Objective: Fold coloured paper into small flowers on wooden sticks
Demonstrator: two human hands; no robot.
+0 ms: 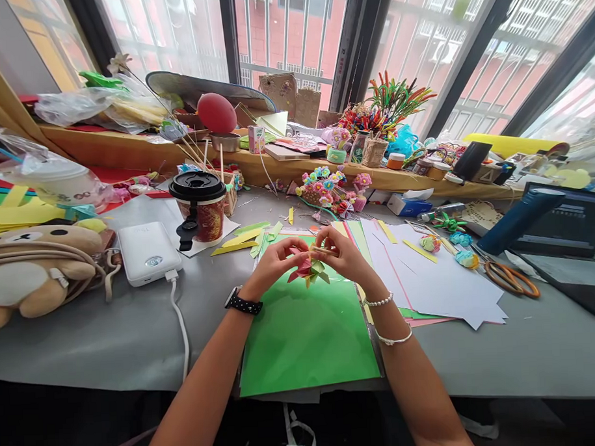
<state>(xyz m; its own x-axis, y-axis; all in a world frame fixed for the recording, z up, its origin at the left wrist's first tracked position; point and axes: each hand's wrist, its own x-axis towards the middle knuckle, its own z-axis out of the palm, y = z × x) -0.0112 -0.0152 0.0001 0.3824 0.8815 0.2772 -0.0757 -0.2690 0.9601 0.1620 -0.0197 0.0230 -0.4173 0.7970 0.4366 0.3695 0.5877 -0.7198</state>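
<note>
Above the green sheet, both hands meet at a small paper flower with pink petals and green, pointed leaves. It hangs with its petals turned downward. My left hand pinches it from the left, thumb and fingers closed near its top. From the other side, my right hand is closed in a pinch at the flower's base, where something thin and pale shows between the fingers. The fingertips hide the exact grip. Yellow and green paper strips lie just beyond my left hand.
White paper sheets spread to the right, near orange-handled scissors and a laptop. Leftward stand a lidded coffee cup, a white power bank with its cable, and a plush bear. Craft flowers sit behind.
</note>
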